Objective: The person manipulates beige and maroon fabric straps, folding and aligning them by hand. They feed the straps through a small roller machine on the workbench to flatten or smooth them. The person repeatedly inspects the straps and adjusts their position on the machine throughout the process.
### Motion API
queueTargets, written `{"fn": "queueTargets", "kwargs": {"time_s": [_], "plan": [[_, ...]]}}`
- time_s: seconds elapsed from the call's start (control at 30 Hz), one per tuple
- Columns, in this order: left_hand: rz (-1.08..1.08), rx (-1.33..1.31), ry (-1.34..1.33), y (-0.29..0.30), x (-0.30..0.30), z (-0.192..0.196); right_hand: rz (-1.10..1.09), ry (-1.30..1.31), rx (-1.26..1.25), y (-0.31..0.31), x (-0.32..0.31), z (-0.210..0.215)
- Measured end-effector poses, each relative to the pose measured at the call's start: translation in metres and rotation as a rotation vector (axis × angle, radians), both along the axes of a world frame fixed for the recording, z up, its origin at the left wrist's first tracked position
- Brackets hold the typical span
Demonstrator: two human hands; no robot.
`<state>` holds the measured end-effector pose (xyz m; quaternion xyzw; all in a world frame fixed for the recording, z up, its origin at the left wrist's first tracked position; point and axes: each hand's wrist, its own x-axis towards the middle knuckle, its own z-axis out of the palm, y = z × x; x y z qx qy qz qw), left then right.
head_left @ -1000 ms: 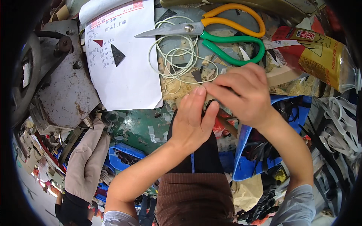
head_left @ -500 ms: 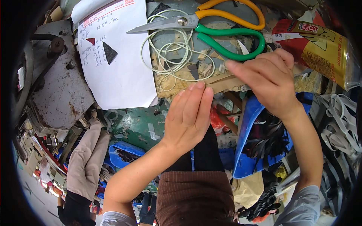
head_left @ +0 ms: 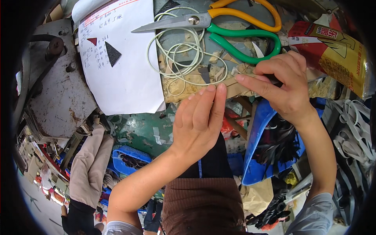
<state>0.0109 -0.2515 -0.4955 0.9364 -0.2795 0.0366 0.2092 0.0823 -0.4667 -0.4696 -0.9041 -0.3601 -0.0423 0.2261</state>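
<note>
The flat, tan strip (head_left: 234, 89) lies at the edge of the scrap-covered table (head_left: 187, 90), between the bare left hand (head_left: 197, 121) and bare right hand (head_left: 288, 88). I can't tell if either pinches it; if the left presses too lightly, it could slide.

We cannot see the left end of the tan strip (head_left: 235, 89), hidden by the left hand (head_left: 197, 123). Orange scissor handle (head_left: 277, 18), paper (head_left: 129, 82): cut off at upper edge.
</note>
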Motion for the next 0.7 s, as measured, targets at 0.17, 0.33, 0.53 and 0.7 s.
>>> {"fn": "queueTargets", "kwargs": {"time_s": [0.17,0.33,0.53,0.7], "plan": [[0.016,0.035,-0.021,-0.003,0.002,0.003,-0.028,-0.027,-0.032,0.005,-0.002,0.002],[0.030,0.139,-0.046,-0.006,0.002,0.006,-0.016,-0.048,-0.037,0.003,-0.002,0.001],[0.058,0.255,-0.042,-0.011,0.003,0.018,-0.014,-0.051,-0.033,0.004,-0.003,0.001],[0.087,0.398,-0.083,-0.019,0.002,0.022,-0.012,-0.075,-0.057,0.007,-0.005,0.003]]}}
